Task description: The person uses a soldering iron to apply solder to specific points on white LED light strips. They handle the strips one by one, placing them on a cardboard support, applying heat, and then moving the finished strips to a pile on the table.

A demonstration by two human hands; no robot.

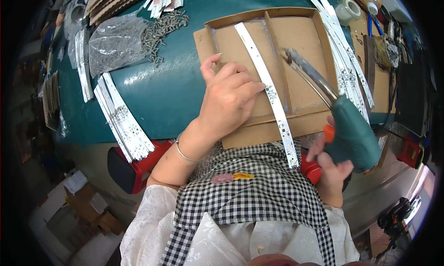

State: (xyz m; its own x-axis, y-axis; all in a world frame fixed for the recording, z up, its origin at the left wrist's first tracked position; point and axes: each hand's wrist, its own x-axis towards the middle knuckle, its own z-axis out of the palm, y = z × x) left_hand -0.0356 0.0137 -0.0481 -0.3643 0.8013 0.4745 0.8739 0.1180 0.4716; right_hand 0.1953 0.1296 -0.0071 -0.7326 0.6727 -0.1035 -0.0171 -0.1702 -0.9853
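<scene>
A long white circuit board strip (279,109) with small components lies slanted across a shallow cardboard tray (303,34), its near end overhanging the tray's front edge by my apron. My left hand (230,92) is over the tray's left part, fingers bent together and one finger stretched away. Its fingertips meet the strip's left edge near the middle; anything small between them is hidden. My right hand (329,166), slightly blurred, holds a green soldering gun (355,134) with an orange trigger. The gun's metal tip (287,55) points up-left, to the right of the strip.
More white strips lie in a fanned stack (121,120) at left and a pile (349,67) right of the tray. Small metal parts (164,32) spill from a clear plastic bag (115,43) at the far left. A tape roll (348,10) and tools crowd the far right.
</scene>
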